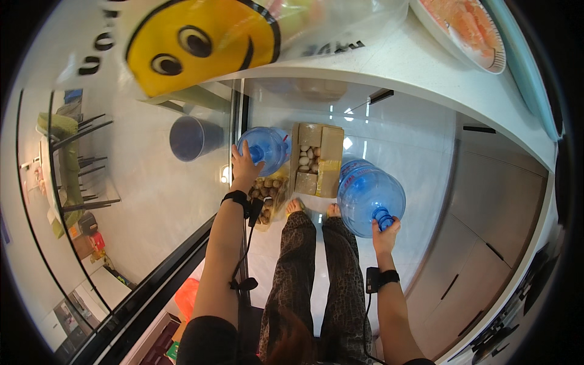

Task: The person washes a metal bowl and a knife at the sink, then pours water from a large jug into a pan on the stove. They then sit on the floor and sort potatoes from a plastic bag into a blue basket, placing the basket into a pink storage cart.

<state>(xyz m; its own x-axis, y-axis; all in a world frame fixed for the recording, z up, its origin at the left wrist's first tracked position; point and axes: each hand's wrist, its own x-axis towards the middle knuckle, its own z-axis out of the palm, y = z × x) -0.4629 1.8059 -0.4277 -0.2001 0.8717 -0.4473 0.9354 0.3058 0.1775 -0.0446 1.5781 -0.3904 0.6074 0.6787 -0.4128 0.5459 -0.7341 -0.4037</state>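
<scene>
My right hand (386,235) grips the neck of a large clear blue plastic water jug (376,189). This jug leans towards me, its mouth at my fingers. On the other side, my left hand (245,166) is at the top of a second blue water jug (271,143). Its fingers are spread, with the jug's neck between index finger and thumb; whether they grip it is unclear. Between the jugs stands an open cardboard box (331,148) holding several eggs (309,159). A clear bag of round brown produce (267,194) lies beside the left jug, partly behind my left forearm.
A white countertop (388,59) overhangs the far side, bearing a printed plastic bag (205,45) and a bowl of orange-pink food (470,32). Grey cabinets (479,219) line the right. A black-framed glass partition (150,273) runs along the left, with a dark bin (194,138) beyond it.
</scene>
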